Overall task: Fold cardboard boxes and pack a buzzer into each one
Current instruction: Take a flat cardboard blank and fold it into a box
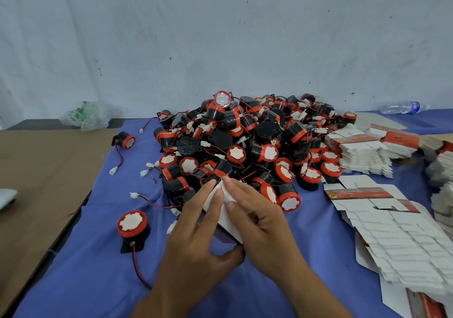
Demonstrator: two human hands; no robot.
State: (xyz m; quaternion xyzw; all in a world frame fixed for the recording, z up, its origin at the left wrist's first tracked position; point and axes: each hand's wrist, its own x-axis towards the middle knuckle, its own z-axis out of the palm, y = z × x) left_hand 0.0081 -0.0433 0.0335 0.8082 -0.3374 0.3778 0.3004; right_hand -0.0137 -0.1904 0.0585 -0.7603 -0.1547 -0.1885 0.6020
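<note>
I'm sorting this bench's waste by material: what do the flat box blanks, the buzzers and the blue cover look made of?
Box blanks: thin cardboard, matte white inside, printed red and black outside; crisp die-cut edges. Buzzers: probably moulded plastic, glossy black bodies with red rims that catch light. Blue cover: likely cloth, matte, lying in soft wrinkles.

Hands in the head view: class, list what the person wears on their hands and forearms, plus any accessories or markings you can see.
The left hand and the right hand are bare: no gloves, rings or tape. The left forearm and right forearm are also uncovered, with no sleeve, watch or bracelet in view down to the picture's lower edge. The fingernails look short and unpainted.
</note>
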